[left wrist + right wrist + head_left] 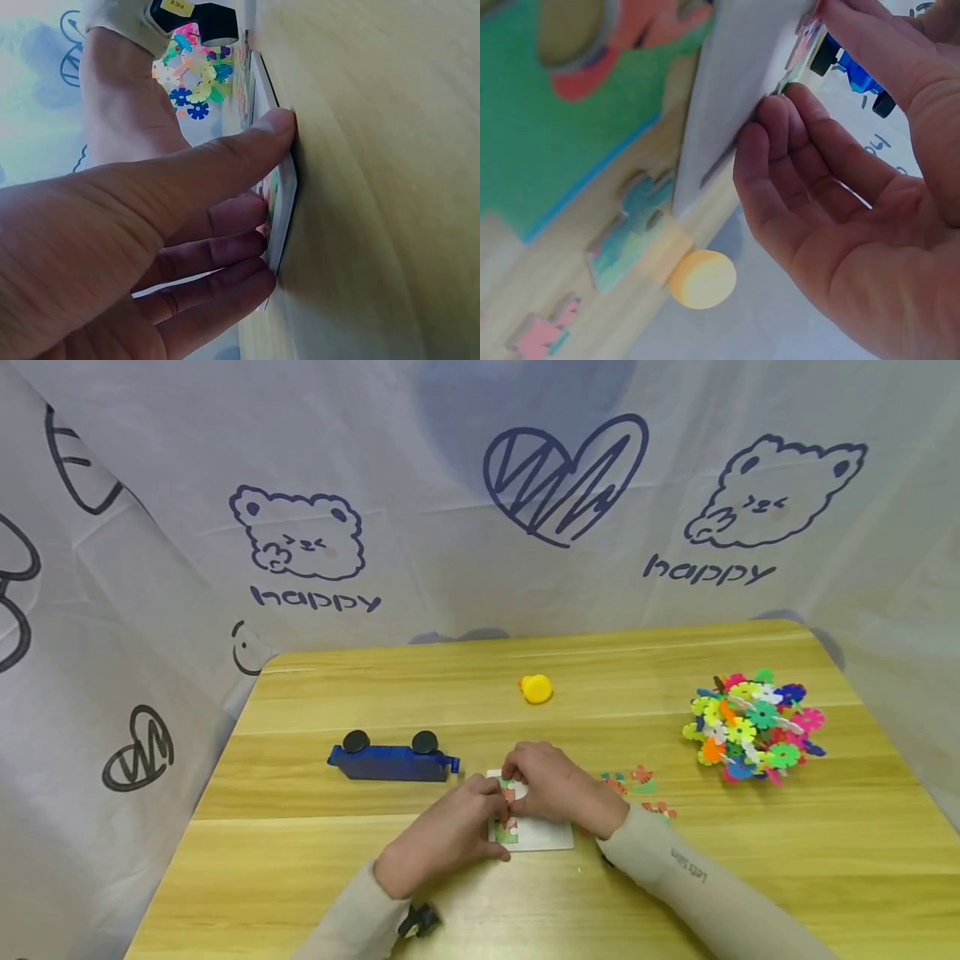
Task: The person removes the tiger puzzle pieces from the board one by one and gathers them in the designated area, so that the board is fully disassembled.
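Observation:
A white puzzle board lies on the table, with coloured pieces along its left side. My left hand is at that side; in the left wrist view its thumb touches the rim of the board and the slightly bent fingers of the hand rest by the pieces. From the upper right, my right hand pinches a piece over the left column between thumb and forefinger. The right wrist view has the right hand low over the board, the remaining fingers curled; its fingertips partly hide the piece.
Several loose puzzle pieces lie right of the board. A blue toy vehicle base with black wheels is at the left. Behind the board sits a yellow duck. A pile of colourful flower-shaped pieces stands farther right.

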Demonstrator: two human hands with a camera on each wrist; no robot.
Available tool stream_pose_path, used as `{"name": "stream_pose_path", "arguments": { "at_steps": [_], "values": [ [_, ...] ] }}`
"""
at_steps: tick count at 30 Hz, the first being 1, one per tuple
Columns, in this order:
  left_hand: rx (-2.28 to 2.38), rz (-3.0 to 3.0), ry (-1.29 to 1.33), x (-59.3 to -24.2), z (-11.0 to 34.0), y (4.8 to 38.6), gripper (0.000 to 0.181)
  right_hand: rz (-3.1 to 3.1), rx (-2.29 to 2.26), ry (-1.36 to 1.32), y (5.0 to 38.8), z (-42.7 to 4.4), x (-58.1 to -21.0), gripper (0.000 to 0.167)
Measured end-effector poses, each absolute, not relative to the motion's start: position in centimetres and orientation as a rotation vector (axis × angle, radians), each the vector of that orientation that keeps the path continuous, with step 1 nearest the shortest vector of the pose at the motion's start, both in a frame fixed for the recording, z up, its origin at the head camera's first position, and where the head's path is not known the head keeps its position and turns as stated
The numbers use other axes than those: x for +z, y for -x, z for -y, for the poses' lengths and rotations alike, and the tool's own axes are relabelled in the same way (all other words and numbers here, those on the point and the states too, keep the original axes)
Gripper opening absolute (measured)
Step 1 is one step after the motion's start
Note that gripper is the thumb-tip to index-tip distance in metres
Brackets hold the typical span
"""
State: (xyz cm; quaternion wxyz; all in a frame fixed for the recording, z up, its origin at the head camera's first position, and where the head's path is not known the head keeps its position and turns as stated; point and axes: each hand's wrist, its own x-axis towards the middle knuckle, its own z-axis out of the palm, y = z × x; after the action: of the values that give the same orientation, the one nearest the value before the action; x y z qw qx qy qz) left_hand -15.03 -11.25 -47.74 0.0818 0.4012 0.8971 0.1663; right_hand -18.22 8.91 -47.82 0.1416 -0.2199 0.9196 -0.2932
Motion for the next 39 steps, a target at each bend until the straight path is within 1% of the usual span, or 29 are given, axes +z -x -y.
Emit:
{"name": "stream_pose_path", "arguments": {
  "at_steps": [12,19,24,30,36,39],
  "values": [
    [0.474,-2.697,-1.196,-47.7,11.3,15.2,0.031,-2.606,-0.858,0.656,18.9,-8.9,-47.4,0.03],
    [0.473,-2.698,-1.213,-47.8,11.2,15.3,0.031,-2.569,-0.827,0.714,19.1,-9.2,-47.3,0.034],
    [0.47,-2.688,-1.215,-47.7,11.2,15.1,0.032,-2.531,-0.864,0.664,19.2,-9.2,-47.4,0.035],
    [0.456,-2.704,-1.207,-47.6,11.1,15.2,0.038,-2.519,-1.021,0.564,19.2,-9.2,-47.8,0.021],
    [0.395,-2.692,-1.217,-47.6,11.1,15.2,0.045,-2.51,-1.174,0.562,19.2,-9.8,-47.9,0.007],
    [0.406,-2.683,-1.208,-47.6,11.0,15.2,0.046,-2.526,-1.212,0.539,19.1,-10.3,-47.6,0.003]
  ]
}}
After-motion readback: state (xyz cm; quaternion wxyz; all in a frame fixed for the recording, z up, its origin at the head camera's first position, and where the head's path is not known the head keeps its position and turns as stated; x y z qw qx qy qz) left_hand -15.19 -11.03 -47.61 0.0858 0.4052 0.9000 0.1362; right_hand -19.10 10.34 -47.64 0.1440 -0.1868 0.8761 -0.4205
